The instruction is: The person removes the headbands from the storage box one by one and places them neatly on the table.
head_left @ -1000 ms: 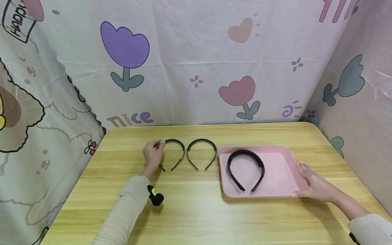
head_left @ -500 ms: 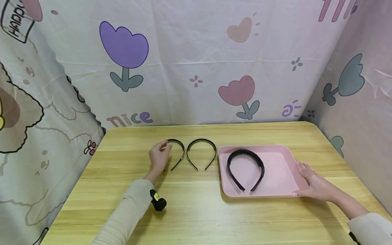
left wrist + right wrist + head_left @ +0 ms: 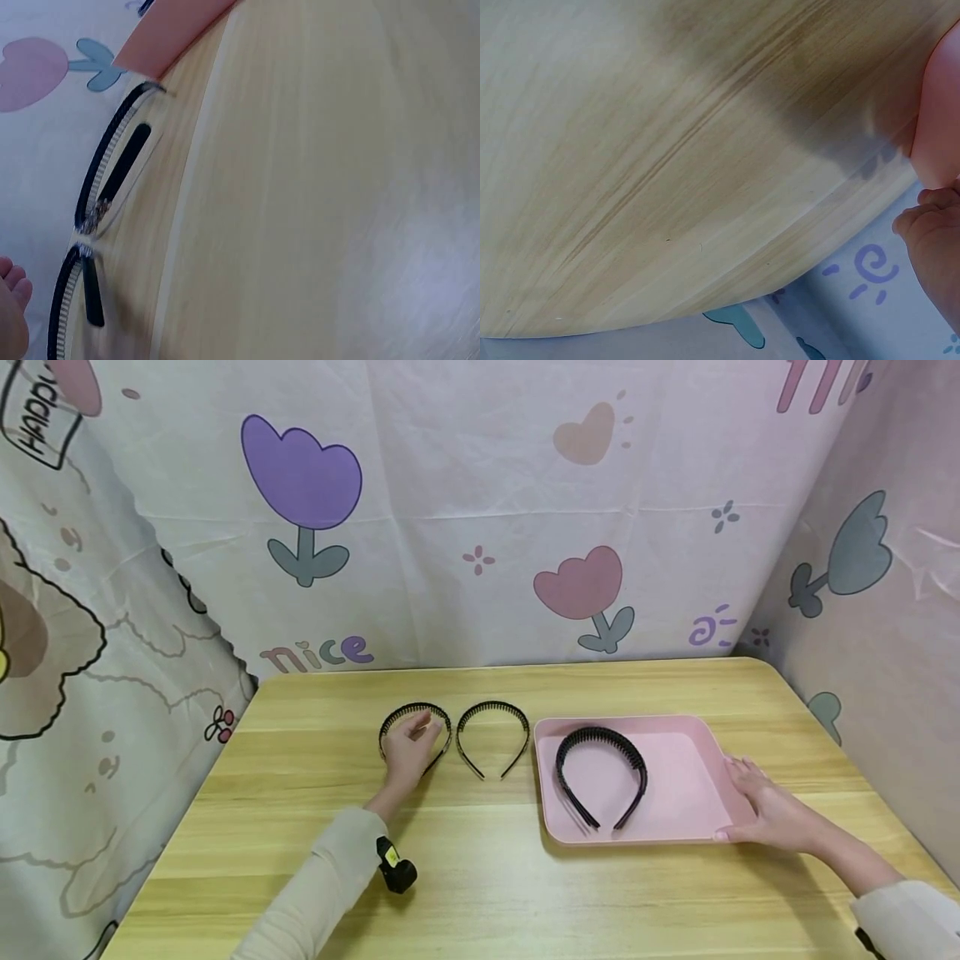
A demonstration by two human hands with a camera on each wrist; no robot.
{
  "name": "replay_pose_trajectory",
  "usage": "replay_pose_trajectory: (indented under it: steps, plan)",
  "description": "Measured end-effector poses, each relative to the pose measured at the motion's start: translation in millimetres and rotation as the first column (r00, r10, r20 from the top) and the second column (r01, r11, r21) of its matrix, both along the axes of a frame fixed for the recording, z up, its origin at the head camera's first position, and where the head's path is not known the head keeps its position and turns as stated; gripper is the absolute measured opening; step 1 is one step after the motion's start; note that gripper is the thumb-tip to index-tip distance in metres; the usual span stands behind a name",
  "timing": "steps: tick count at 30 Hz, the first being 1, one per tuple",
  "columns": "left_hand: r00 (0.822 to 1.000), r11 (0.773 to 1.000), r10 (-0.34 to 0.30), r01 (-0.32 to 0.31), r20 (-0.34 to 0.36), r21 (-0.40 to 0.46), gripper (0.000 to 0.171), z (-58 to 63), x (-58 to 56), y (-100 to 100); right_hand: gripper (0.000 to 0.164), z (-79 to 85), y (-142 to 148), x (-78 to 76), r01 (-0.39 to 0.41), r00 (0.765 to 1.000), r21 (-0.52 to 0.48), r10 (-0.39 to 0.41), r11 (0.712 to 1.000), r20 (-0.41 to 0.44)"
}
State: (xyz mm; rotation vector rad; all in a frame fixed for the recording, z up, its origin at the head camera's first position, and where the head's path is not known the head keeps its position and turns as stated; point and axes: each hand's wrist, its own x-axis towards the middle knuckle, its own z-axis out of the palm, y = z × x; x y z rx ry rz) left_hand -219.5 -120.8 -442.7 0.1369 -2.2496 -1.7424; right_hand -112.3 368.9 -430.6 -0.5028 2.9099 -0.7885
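and the left hand has drifted right, fingers loosely bent, empty, over the leftmost headband on the desk; right hand stays put, fingers spread against the pink tray.

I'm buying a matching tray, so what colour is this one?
The tray is plain light pink; the head view shows it best.

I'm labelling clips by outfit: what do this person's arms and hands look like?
The left hand and right hand are ungloved. The left sleeve and right sleeve are pale cream. Beside the left one's end sits a black camera with a yellow patch; near the right one, only a black part shows.
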Motion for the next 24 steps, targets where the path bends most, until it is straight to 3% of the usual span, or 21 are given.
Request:
replay_pose_trajectory:
  steps: [11, 20, 24]
  plan:
    - [0.997, 0.995, -0.076, 0.078, -0.034, 0.058, 0.041, 0.3, 8.8, 27, 0.107, -0.2, 0, 0.2, -0.001, 1.000, -0.015, 0.001, 1.000, 0.002]
    - [0.991, 0.992, -0.118, 0.120, -0.069, 0.025, 0.037, 2.6, 15.1, 49, 0.107, -1.0, 0, 0.6, -0.011, 1.000, -0.016, 0.010, 1.000, -0.022]
    - [0.988, 0.989, -0.136, 0.140, -0.068, 0.056, 0.037, 4.4, 16.5, 60, 0.106, -1.1, 0, 0.5, -0.016, 0.999, -0.005, 0.016, 1.000, -0.035]
